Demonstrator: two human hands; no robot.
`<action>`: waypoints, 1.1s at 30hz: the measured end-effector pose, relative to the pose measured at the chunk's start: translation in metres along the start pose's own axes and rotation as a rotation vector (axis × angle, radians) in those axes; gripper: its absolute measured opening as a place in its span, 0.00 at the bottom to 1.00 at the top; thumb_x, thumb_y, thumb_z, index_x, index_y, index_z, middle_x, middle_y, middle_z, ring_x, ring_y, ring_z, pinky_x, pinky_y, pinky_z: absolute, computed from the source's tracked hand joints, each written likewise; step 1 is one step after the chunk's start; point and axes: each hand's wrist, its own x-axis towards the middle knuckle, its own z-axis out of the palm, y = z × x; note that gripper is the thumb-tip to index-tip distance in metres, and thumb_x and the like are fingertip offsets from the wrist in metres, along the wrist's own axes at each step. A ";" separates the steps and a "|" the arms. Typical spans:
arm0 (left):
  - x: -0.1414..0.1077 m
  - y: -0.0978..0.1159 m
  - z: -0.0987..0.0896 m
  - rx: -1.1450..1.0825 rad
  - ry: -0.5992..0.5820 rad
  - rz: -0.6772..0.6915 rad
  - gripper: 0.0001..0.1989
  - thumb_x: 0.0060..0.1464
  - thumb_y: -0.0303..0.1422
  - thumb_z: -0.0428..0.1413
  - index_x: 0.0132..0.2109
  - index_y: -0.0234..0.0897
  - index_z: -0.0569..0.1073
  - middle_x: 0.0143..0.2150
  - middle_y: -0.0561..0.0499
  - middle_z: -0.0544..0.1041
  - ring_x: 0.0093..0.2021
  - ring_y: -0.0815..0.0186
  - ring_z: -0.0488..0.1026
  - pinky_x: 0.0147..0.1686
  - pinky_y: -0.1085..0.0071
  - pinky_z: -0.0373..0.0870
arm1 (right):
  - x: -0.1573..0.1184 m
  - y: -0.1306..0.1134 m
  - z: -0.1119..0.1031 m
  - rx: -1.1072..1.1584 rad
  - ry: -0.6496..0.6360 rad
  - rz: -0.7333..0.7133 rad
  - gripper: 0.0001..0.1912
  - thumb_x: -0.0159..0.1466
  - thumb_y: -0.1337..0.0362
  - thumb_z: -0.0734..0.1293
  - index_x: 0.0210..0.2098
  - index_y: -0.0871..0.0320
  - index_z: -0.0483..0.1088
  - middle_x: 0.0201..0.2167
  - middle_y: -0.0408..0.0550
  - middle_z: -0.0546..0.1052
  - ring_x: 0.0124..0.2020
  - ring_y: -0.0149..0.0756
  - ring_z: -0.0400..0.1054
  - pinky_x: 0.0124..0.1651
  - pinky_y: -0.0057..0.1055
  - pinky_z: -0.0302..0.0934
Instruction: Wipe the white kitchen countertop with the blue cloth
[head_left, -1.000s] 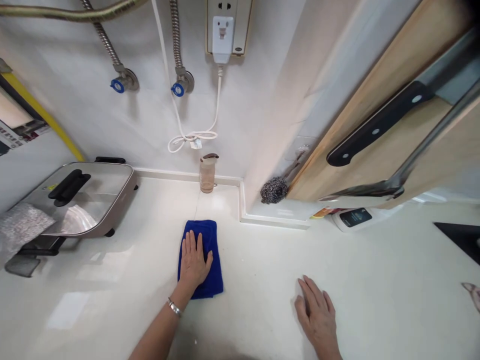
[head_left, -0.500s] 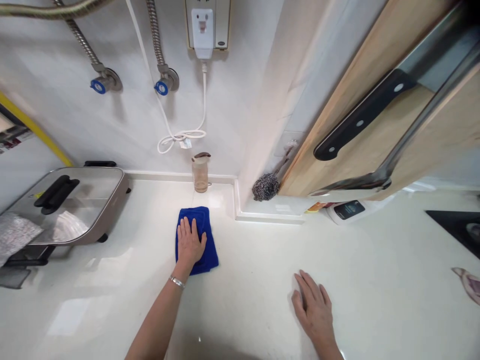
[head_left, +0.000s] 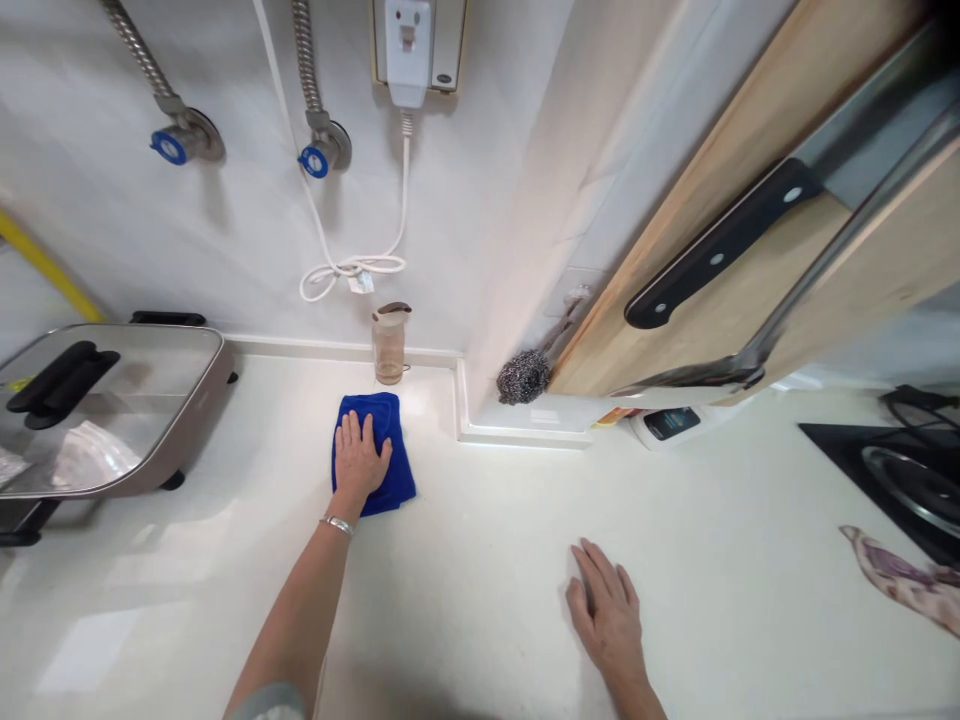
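Observation:
A folded blue cloth (head_left: pixel 394 465) lies on the white countertop (head_left: pixel 480 560). My left hand (head_left: pixel 360 457) rests flat on top of it, palm down with the fingers stretched out. A silver bracelet (head_left: pixel 337 524) circles that wrist. Just behind the cloth, against the wall, stands a translucent brownish bottle (head_left: pixel 388 345). Off to the right, my right hand (head_left: pixel 606 605) touches the bare counter with its fingers slightly curved and the thumb apart; it holds nothing.
An electric pan (head_left: pixel 180 400) with a glass lid stands on the left. A steel scourer (head_left: pixel 523 377) hangs by the wall corner. Beside it are a wooden board (head_left: pixel 675 235) and a black-handled knife (head_left: pixel 720 250). A black stove (head_left: pixel 885 475) sits at right.
My left hand and the blue cloth have moved slightly away from me, closer to the bottle. The camera view has turned a little to the right. My right hand stays on the counter.

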 end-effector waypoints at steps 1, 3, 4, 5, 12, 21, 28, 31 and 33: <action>0.003 -0.003 0.000 0.000 0.003 0.006 0.33 0.65 0.42 0.46 0.69 0.21 0.60 0.74 0.27 0.52 0.75 0.41 0.47 0.70 0.42 0.50 | 0.000 0.000 0.000 -0.002 -0.003 0.002 0.24 0.72 0.57 0.55 0.65 0.55 0.62 0.65 0.54 0.68 0.65 0.44 0.62 0.70 0.52 0.47; 0.008 -0.010 -0.001 -0.004 0.003 0.014 0.33 0.65 0.42 0.46 0.68 0.23 0.61 0.74 0.28 0.54 0.75 0.41 0.48 0.71 0.43 0.50 | 0.000 0.000 0.000 -0.008 -0.005 0.005 0.24 0.72 0.57 0.55 0.64 0.55 0.63 0.65 0.54 0.68 0.65 0.44 0.62 0.71 0.52 0.47; 0.011 -0.014 -0.002 -0.008 -0.001 0.016 0.33 0.65 0.43 0.46 0.68 0.24 0.62 0.74 0.29 0.54 0.74 0.42 0.49 0.71 0.44 0.50 | 0.000 0.000 0.000 -0.008 -0.004 0.007 0.23 0.72 0.57 0.56 0.64 0.56 0.63 0.64 0.54 0.68 0.65 0.44 0.62 0.71 0.52 0.47; 0.013 -0.018 -0.003 -0.011 -0.004 0.017 0.32 0.65 0.43 0.46 0.68 0.25 0.63 0.74 0.29 0.55 0.74 0.43 0.50 0.71 0.45 0.51 | 0.000 0.001 0.001 -0.007 -0.005 0.008 0.23 0.72 0.57 0.56 0.64 0.56 0.63 0.64 0.54 0.68 0.65 0.44 0.62 0.71 0.52 0.47; 0.026 -0.047 -0.015 0.001 -0.037 0.021 0.32 0.64 0.45 0.47 0.68 0.30 0.64 0.74 0.36 0.56 0.74 0.47 0.51 0.72 0.48 0.50 | 0.000 0.004 0.002 0.020 0.006 -0.001 0.23 0.72 0.57 0.56 0.65 0.53 0.62 0.65 0.52 0.68 0.66 0.43 0.61 0.71 0.51 0.48; 0.032 -0.092 -0.031 0.028 -0.047 -0.057 0.33 0.64 0.46 0.47 0.68 0.30 0.64 0.74 0.33 0.56 0.75 0.47 0.49 0.72 0.50 0.47 | -0.002 0.006 0.003 0.010 -0.005 0.001 0.23 0.72 0.57 0.56 0.64 0.54 0.62 0.65 0.53 0.68 0.65 0.45 0.61 0.71 0.53 0.48; 0.025 -0.127 -0.050 0.080 -0.068 -0.149 0.34 0.64 0.47 0.46 0.69 0.29 0.63 0.74 0.33 0.55 0.75 0.47 0.49 0.72 0.50 0.47 | -0.002 0.006 0.005 -0.007 0.011 -0.013 0.23 0.72 0.57 0.56 0.64 0.54 0.63 0.65 0.52 0.68 0.65 0.44 0.62 0.70 0.51 0.48; 0.021 -0.138 -0.057 0.101 -0.076 -0.187 0.34 0.63 0.46 0.46 0.69 0.30 0.62 0.74 0.33 0.54 0.75 0.47 0.49 0.72 0.51 0.46 | -0.002 0.006 0.005 -0.007 0.018 -0.011 0.23 0.72 0.57 0.56 0.64 0.54 0.63 0.64 0.53 0.68 0.65 0.44 0.62 0.70 0.51 0.48; 0.018 -0.144 -0.061 0.109 -0.080 -0.213 0.34 0.64 0.47 0.45 0.69 0.30 0.62 0.74 0.33 0.54 0.75 0.47 0.49 0.72 0.51 0.47 | -0.001 0.005 0.005 -0.005 0.026 -0.012 0.23 0.72 0.57 0.57 0.64 0.53 0.63 0.64 0.52 0.68 0.65 0.43 0.62 0.70 0.51 0.48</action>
